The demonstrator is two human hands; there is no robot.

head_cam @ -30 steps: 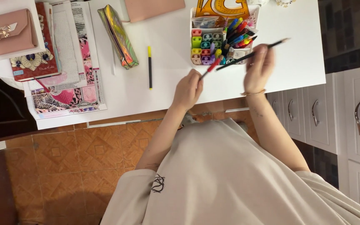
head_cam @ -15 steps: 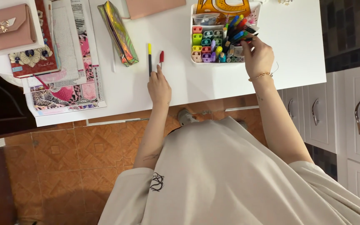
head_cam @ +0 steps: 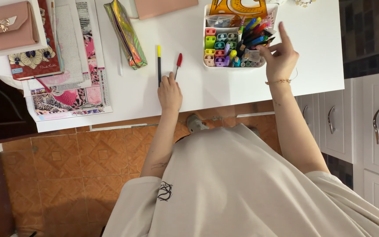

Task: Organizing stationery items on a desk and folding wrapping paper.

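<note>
— Where's the red-capped pen point(head_cam: 177, 65)?

— Flat on the white bench point(head_cam: 224, 87), just right of the yellow-capped pen point(head_cam: 158, 65); the left hand point(head_cam: 169, 92) touches its near end, grip loosely together, not clamped.

— And the right hand point(head_cam: 280, 56)?

— Fingers apart at the marker organizer point(head_cam: 235, 41), holding nothing I can see.

— How would the pen handle?

— Light, stiff, smooth (likely to roll); pinch mid-barrel.

two pens point(head_cam: 159, 64) on the table, one pencil case point(head_cam: 125, 34), one organiser point(head_cam: 235, 65)
</note>
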